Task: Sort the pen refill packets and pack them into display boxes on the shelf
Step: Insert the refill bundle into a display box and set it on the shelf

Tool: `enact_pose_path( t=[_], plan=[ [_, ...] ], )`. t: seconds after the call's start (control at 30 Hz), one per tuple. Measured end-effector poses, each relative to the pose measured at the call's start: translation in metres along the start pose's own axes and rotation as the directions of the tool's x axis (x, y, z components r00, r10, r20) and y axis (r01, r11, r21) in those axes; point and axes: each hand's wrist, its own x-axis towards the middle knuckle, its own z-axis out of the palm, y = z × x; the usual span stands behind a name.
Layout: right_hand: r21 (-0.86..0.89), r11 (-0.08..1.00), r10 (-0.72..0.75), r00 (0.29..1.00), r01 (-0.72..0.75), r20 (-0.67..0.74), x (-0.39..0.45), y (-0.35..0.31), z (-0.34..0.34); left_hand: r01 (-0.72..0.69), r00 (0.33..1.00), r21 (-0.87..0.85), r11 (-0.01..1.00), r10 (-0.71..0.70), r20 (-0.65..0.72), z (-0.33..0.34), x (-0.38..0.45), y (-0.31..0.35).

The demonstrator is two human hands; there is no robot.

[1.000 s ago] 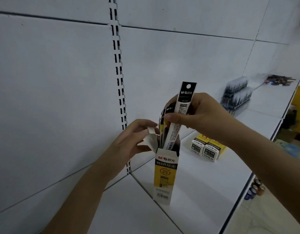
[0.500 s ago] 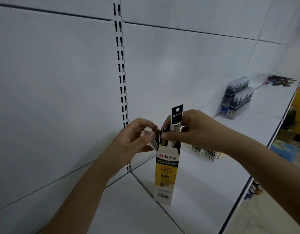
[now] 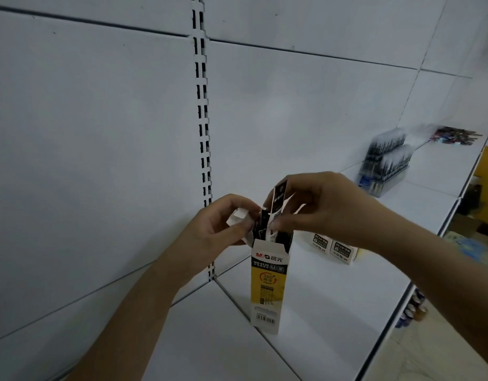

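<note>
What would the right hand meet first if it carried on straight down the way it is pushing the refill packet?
Most likely the open top of the display box: the right hand pinches the refill packet just above it, with other packets already standing inside. Depth is hard to judge.

Cans (image 3: 411, 312) below; cardboard box (image 3: 468, 226)

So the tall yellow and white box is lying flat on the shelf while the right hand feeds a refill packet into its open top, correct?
Not quite. In the head view the yellow and white box stands upright on the shelf, not flat. The rest holds: the right hand feeds a refill packet into its open top.
</note>
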Motion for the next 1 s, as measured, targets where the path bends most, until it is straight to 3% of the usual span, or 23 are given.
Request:
enact_pose_path(
  t=[0.07,0.2,0.4,0.57,0.73,0.83,1.0],
  plan=[
    [-0.007,1.0,-0.03,0.999,0.03,-0.032,-0.003,0.0,-0.004,0.006,1.0,0.008,1.0,-0.006,0.008,0.001,0.001,0.0],
    [-0.345,0.932,-0.111,0.994,0.11,0.018,-0.005,0.011,0.018,0.018,1.0,0.0,1.0,-0.018,0.006,0.004,0.002,-0.005],
    [-0.349,0.925,-0.167,0.986,0.149,-0.024,-0.007,0.002,0.0,0.011,1.0,-0.003,1.0,-0.011,0.007,0.006,0.004,-0.007],
    [-0.551,0.803,-0.18,0.974,0.227,0.137,-0.003,0.004,0.025,-0.005,1.0,-0.01,1.0,0.005,0.006,0.01,0.004,-0.01],
    [-0.453,0.877,-0.172,0.985,0.162,0.02,-0.004,-0.008,-0.006,0.016,1.0,-0.039,0.999,-0.017,-0.008,0.008,0.003,-0.012],
    [-0.461,0.876,-0.112,0.989,0.142,0.092,-0.002,-0.005,-0.009,0.047,0.999,-0.047,0.998,-0.048,-0.005,0.013,0.003,-0.013],
    [-0.486,0.857,-0.104,0.981,0.171,0.162,0.0,-0.008,0.002,0.282,0.957,-0.12,0.952,-0.288,-0.034,0.027,0.006,-0.041]
  ],
)
